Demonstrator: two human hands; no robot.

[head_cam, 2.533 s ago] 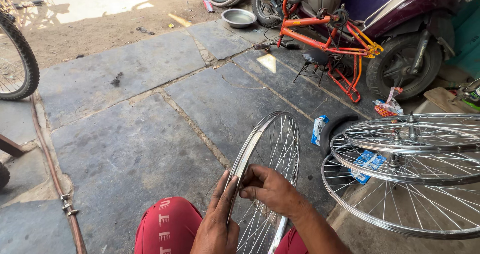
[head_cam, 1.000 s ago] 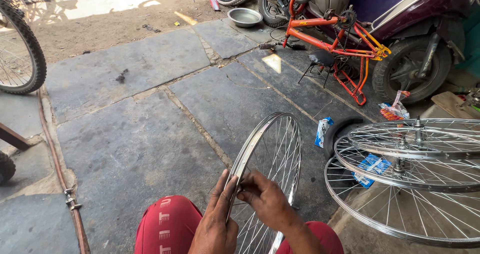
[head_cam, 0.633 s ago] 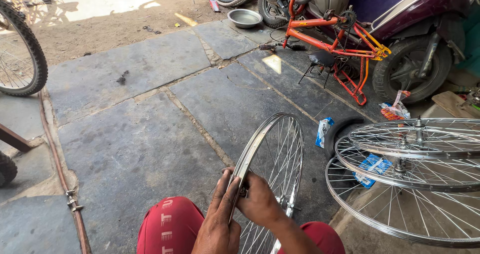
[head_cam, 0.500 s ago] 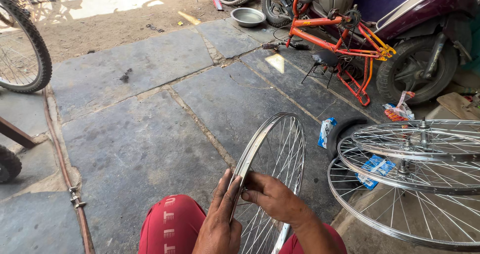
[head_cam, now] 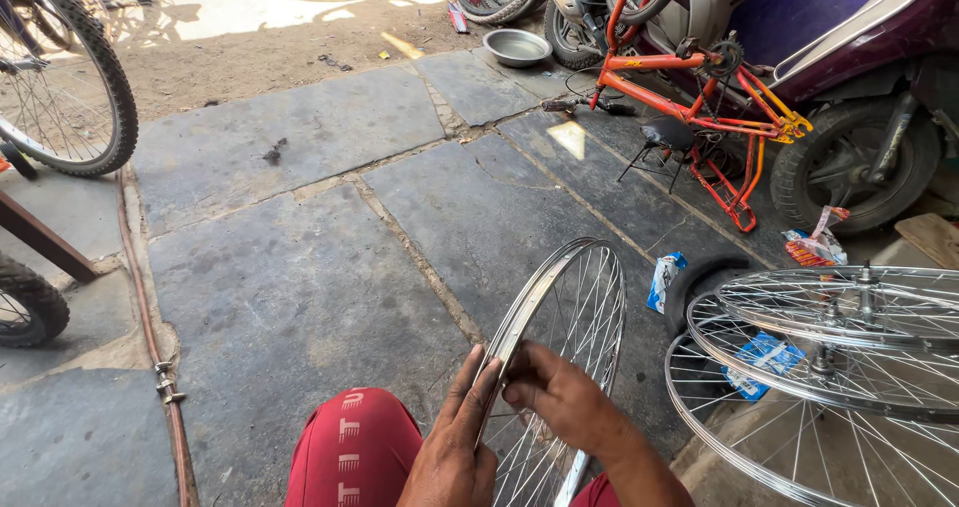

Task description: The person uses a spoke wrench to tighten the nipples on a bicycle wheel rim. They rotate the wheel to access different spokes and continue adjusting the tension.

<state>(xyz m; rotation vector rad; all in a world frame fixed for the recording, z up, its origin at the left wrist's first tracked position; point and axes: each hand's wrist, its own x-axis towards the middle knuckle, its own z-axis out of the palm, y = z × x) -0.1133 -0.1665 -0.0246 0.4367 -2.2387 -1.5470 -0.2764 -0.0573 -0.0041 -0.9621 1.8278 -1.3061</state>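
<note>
Left hand (head_cam: pixel 452 452) flat and open against the near side of a bare spoked wheel rim (head_cam: pixel 559 352), fingers stretched up along the metal edge, steadying rather than gripping. Right hand (head_cam: pixel 559 399) just beside it on the other face of the rim, fingers curled and pinched narrow at the rim edge; whether something small sits between the fingertips, cannot tell. Rim upright on its edge between the knees, tilted slightly, rising above and beyond both hands. Red trouser leg (head_cam: pixel 345 452) directly below the left hand. Grey stone floor (head_cam: pixel 300 267) ahead of the hands. To the right of the right hand, a stack of finished spoked wheels (head_cam: pixel 829 357) lying flat, near but apart from the held rim. Farther off beyond the right hand, an orange bicycle frame (head_cam: pixel 699 97) turned over beside a scooter (head_cam: pixel 849 77). A metal bowl (head_cam: pixel 516 46) well ahead. Far left of the left hand, a tyred bicycle wheel (head_cam: pixel 70 77) standing.
</note>
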